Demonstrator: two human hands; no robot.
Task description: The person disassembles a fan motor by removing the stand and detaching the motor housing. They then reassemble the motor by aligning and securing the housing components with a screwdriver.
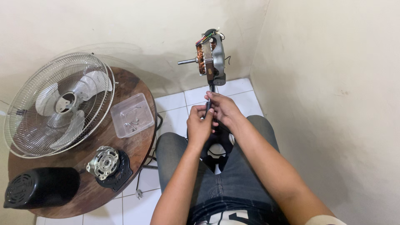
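Above my lap, in the head view, my left hand [199, 126] and right hand [224, 109] both wrap tight around the black fan neck [209, 107], holding the bare fan motor [211, 56] upright near the wall corner, its shaft pointing left.

Two plain cream walls [166, 25] meet in a corner at the upper right, the right-hand one [333, 104] scuffed in places. The floor [175, 102] is laid with white square tiles and dark grout lines. A round, dark wooden desk [133, 141] stands at the left, its far edge close to the back wall. Even, soft light fills the room, casting faint shadows on the wall.
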